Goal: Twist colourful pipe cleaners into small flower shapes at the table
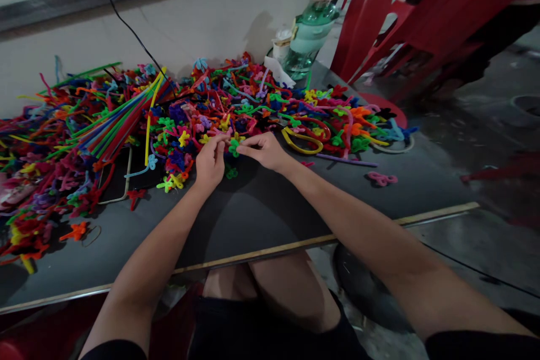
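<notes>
Dark sleeves and bare forearms closest, stretched across a dark table. Ahead, at the near edge of a colourful heap, the left hand and right hand, almost meeting, fingers of both pinched closed on a small green flower of fuzzy stem, held between them. Petal loops already bent, by the look of it; perhaps only a thin end at the left fingers to finish, too blurred for certainty. Plenty apparently done: many looped flowers within the heap, plus a pink looped piece apart at right. Plenty seemingly left: a bundle of straight stems, unbent, atop the heap's left part.
</notes>
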{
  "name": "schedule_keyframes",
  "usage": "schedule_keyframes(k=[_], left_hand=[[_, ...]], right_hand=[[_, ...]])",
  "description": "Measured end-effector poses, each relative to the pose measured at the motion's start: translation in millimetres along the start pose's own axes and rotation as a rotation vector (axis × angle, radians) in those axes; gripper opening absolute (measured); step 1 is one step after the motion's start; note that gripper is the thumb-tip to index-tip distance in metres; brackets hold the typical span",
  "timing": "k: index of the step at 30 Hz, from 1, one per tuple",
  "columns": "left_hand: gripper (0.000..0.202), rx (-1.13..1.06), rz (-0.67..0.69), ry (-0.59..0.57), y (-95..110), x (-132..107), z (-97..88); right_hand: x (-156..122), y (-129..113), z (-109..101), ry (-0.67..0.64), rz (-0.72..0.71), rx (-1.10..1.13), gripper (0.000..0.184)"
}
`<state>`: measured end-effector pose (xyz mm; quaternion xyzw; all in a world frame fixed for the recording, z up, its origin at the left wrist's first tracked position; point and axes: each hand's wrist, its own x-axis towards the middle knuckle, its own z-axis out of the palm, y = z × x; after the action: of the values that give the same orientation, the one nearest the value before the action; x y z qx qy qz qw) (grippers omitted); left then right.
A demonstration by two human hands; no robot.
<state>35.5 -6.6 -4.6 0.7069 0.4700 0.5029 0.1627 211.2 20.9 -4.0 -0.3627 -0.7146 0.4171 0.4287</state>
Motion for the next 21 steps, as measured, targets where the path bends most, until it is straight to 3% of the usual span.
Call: schedule_keyframes(k=[3,9,14,21], left_hand=[[0.027,0.131,0.215,-0.061,-4,3,-5.8],[0.027,0.298,0.496,-0.213,-14,1,-13.8],[0.027,0.401,0.636,-0.334,-7,3,-27.7],[0.031,0.429,0.637,-0.433,-7,11,-34.9]], right_hand=[[3,5,-10,-0.278,0.121,0.138,0.034],[6,7,-22,-0.502,0.194,0.300,0.034],[6,4,-25,-0.568,0.263,0.304,0.035],[8,5,-31,-0.589,0.368,0.245,0.036]])
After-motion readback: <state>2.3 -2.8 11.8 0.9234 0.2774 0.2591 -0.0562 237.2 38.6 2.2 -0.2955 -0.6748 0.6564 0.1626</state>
